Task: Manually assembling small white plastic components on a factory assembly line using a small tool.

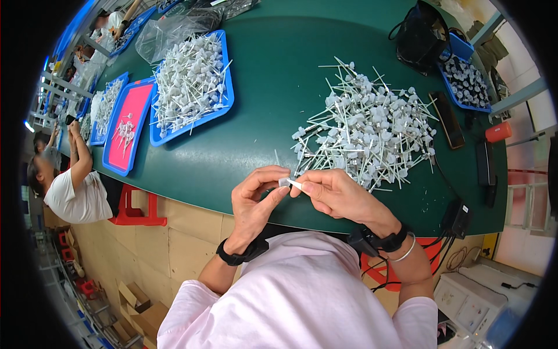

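Close to the table's near edge, my two hands meet in front of my body. My left hand (250, 200) pinches a small translucent white plastic piece (284, 182) between thumb and fingers. With its fingers closed, my right hand (344, 195) holds a thin white pointed stick (295, 184), whose tip reaches the piece. Whether the tip is inside it or only touching, I cannot tell. Just beyond my hands, a large loose pile of white-capped parts with thin pale stems (372, 131) spreads over the green table (267, 75).
Blue trays at the left hold similar parts; the nearest tray (230, 93) is heaped, another has a pink base (138, 99). At right lie a phone (446, 119), a black bag (418, 41), a red cylinder (498, 132) and cables. A person (78, 189) works at far left by a red stool (152, 210).
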A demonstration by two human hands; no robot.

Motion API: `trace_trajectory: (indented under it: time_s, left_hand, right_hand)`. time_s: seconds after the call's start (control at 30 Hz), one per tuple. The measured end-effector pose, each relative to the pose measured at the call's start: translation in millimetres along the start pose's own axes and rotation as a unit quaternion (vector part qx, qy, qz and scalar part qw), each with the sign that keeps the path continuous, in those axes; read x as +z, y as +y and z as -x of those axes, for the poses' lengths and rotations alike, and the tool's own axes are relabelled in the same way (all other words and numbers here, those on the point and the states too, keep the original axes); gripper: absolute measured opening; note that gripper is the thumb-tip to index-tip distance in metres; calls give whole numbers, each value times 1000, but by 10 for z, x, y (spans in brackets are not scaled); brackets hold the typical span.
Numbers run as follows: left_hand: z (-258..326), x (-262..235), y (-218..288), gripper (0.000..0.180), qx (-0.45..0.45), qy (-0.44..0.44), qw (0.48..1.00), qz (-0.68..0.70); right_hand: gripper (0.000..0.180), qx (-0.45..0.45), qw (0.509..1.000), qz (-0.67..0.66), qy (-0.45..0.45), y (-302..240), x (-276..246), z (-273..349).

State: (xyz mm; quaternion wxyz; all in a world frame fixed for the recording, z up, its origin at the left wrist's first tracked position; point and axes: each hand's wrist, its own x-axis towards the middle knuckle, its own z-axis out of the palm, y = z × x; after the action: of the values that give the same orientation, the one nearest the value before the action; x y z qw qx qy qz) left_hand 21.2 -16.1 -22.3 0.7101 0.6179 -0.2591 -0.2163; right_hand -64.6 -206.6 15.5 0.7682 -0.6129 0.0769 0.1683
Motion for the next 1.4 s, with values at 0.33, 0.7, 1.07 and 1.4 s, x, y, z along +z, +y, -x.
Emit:
trace_trajectory:
  time_s: [0.33,0.7,1.07,1.4]
  left_hand:
    - [-15,63,76,24,-51,12,999,16]
    - [-34,-5,71,20,-78,23,995,62]
    - [-63,-25,96,11,-87,58,993,62]
    - [-430,-665,420,9,47,154,981,-107]
  right_hand:
    - [28,-25,988,143,53,-23,39,32]
    - [31,-62,962,244,106,-115,143,176]
    - [24,-47,963,235,120,-50,191,188]
    - [21,-49,951,273,136,55,298,332]
